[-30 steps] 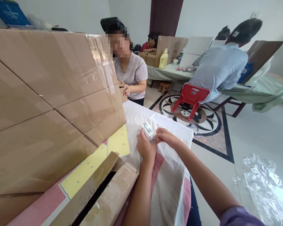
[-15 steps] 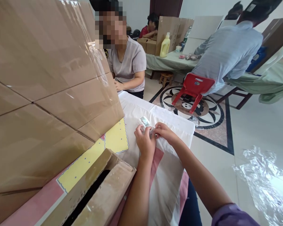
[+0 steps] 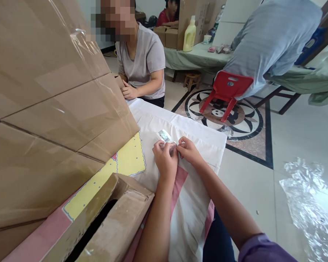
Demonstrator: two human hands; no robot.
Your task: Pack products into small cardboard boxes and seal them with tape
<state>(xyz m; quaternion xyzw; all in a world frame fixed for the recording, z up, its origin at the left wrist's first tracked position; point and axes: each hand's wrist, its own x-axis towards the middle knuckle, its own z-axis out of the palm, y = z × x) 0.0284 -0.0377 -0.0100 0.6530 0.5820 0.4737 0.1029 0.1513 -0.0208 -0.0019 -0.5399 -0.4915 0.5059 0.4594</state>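
I lowered my left hand (image 3: 165, 160) and right hand (image 3: 190, 151) onto the white cloth (image 3: 202, 138), fingertips pinched together. The small shiny packet (image 3: 164, 135), which had stood up in my left hand, tipped down low beyond my fingertips. Across the desk, the other person's hand (image 3: 129, 92) dropped lower.

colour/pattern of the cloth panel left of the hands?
The panel is yellow with small dots and a scalloped blue border; head view.

Small shiny item (image 3: 164, 136) partly behind fingers (image 3: 161, 148)
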